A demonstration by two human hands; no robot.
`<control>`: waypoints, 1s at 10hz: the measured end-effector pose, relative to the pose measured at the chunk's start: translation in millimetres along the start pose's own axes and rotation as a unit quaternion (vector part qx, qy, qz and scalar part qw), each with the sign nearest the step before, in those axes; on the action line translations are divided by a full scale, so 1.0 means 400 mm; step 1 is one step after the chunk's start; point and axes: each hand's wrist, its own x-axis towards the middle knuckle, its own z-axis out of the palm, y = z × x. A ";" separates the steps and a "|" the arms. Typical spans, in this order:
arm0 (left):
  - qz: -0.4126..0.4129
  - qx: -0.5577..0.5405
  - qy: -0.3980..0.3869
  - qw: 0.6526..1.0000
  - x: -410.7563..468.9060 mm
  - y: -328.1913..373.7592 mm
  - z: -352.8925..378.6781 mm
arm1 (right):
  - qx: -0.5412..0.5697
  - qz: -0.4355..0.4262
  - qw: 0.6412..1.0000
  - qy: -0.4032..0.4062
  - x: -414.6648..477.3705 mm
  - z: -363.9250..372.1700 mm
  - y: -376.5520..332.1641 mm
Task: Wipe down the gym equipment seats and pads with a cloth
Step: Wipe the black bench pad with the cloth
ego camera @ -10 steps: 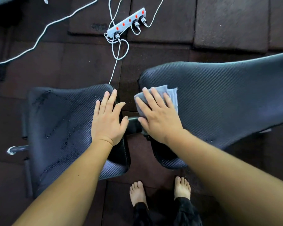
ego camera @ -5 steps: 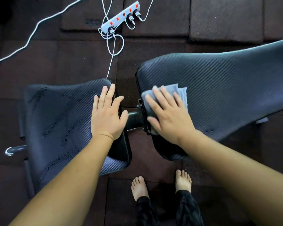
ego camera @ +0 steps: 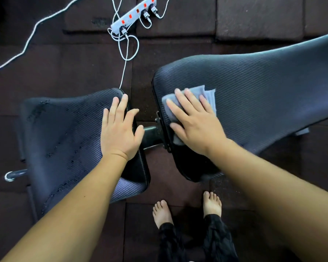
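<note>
Grey folded cloth [ego camera: 210, 95], one, lies on the long black ribbed pad [ego camera: 263, 87] under the flat, spread right hand [ego camera: 195, 125]; the spread left hand [ego camera: 119, 135] presses a second, droplet-beaded black ribbed seat [ego camera: 64, 133]; one white power strip [ego camera: 133, 16] on dark floor mats [ego camera: 64, 72]

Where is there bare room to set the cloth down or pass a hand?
Free: the back pad right of the cloth; the seat left of the left hand. Crowded: the gap between pads, crossed by the bar beside the right hand; cables around the power strip.
</note>
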 end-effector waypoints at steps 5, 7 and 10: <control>0.002 0.002 0.007 1.000 -0.003 0.002 0.002 | 0.040 0.049 0.998 0.015 -0.269 0.040 -0.065; 0.004 0.004 0.009 1.000 -0.001 0.002 0.005 | 0.026 0.247 0.967 0.052 -0.260 -0.001 0.160; 0.003 0.007 0.004 1.000 -0.001 0.001 0.005 | 0.026 0.003 1.000 0.010 -0.116 0.010 -0.024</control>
